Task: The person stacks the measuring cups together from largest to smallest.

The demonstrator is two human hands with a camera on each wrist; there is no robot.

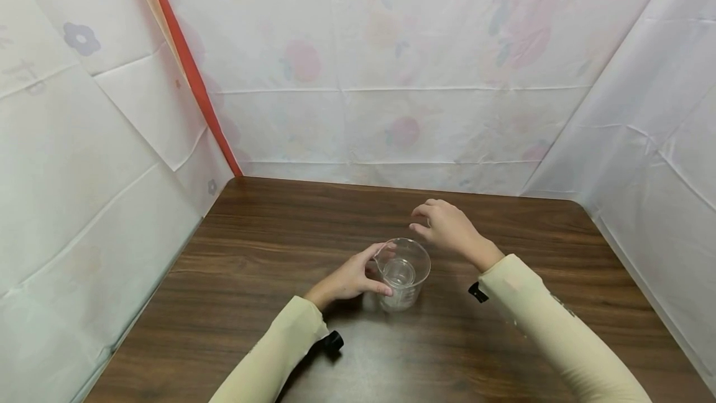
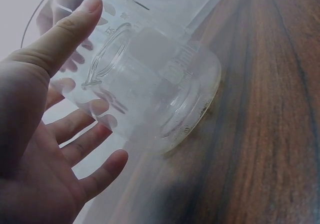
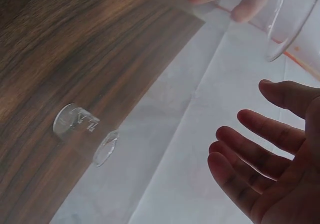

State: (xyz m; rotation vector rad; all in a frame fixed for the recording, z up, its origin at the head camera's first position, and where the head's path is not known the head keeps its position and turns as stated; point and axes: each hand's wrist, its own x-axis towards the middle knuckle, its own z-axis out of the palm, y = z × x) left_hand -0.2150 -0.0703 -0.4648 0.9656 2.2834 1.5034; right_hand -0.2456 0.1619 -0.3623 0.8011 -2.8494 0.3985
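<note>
My left hand [image 1: 353, 275] holds a large clear glass beaker [image 1: 416, 291] from its left side, thumb in front and fingers behind. A smaller beaker [image 1: 398, 272] sits inside it. In the left wrist view the large beaker's base [image 2: 200, 104] is right at the tabletop, and the inner spout [image 2: 107, 59] shows through the glass. My right hand [image 1: 450, 226] hovers beyond the large beaker to the right, fingers loosely bent, holding nothing. In the right wrist view a small glass beaker [image 3: 82, 134] stands on the table past the fingertips; in the head view my right hand hides it.
A dark wood-grain table [image 1: 268, 222] lies under both hands. White patterned sheets [image 1: 347, 79] hang behind it and along both sides, with a red strip [image 1: 192, 73] at the back left corner. Black wrist straps [image 1: 334, 342] show by the sleeves.
</note>
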